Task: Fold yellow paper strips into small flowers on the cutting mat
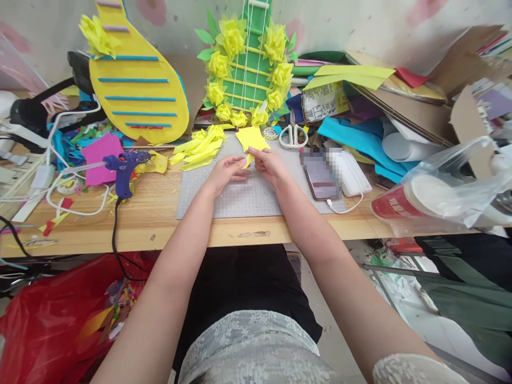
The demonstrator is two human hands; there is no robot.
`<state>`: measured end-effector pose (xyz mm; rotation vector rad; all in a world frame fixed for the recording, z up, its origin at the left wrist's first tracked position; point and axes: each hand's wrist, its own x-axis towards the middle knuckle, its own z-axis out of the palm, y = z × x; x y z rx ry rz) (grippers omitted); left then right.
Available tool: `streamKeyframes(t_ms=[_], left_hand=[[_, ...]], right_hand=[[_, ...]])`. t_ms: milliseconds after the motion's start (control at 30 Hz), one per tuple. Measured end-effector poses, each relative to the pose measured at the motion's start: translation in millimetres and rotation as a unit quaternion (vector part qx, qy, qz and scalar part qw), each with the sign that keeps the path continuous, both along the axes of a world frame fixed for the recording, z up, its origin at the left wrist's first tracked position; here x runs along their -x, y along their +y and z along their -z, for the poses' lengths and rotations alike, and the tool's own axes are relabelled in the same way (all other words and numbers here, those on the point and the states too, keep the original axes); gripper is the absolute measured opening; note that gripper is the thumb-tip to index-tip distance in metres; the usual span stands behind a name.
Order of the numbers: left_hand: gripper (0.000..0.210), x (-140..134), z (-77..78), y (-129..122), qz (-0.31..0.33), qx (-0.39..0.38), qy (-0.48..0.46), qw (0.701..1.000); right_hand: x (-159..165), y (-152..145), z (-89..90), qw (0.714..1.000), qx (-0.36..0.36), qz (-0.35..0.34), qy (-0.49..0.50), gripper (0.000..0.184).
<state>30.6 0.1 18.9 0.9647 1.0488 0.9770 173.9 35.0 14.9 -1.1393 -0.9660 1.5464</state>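
1. Your lace top (248, 346) lies nearest; just beyond it runs the front edge of the tabletop (160, 213), with your forearms reaching over it.
2. Bare grey mat (240, 205) lies between that edge and your hands; it gives you the best open room, so draw your work this way if you need space.
3. Your right hand (269, 164) pinches a small yellow paper piece (248, 160); your left hand (230, 173) is loosely spread beside it, thumb near the paper; whether it grips, you cannot tell from here.
4. Shaping that piece seems the step in hand; the next move likely calls for a light two-handed pinch, since thin paper may crease or tear.
5. Sideways room is limited: glue gun (124, 170) and its cord on your left; phone (322, 178) on your right.
6. Farther off, a yellow square (252, 138), yellow strips (200, 152) and scissors (293, 136) line the mat's far side; behind stands the flowered green instrument (250, 74).
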Motion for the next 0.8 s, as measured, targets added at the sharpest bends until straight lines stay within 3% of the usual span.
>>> streamKeyframes(t_ms=[100,167,500,567,667,800], left_hand=[[0.008,-6.7,5.0,2.1,-0.038,-0.016,0.025,0.999],[0.012,-9.2,6.2,2.7,-0.054,-0.006,0.047,0.997],[0.011,-5.8,0.0,2.3,-0.066,0.043,0.089,0.993],[0.011,-1.0,0.3,3.6,-0.101,0.039,0.091,0.990],[0.012,7.5,0.2,6.5,-0.203,0.010,0.062,0.977],[0.012,12.4,-0.6,10.2,-0.288,-0.014,0.008,0.958]], right_hand=[[8.0,-3.1,4.4,1.000,-0.001,-0.020,-0.007,0.043],[10.7,-4.4,5.3,1.000,-0.004,-0.023,-0.013,0.045],[-2.2,2.1,1.1,0.998,-0.031,0.013,-0.056,0.038],[-6.5,5.1,1.3,0.994,-0.043,0.060,-0.080,0.035],[-12.5,9.9,3.2,0.974,-0.088,0.148,-0.146,0.023],[-18.5,25.5,9.8,0.929,-0.163,0.146,-0.297,0.011]])
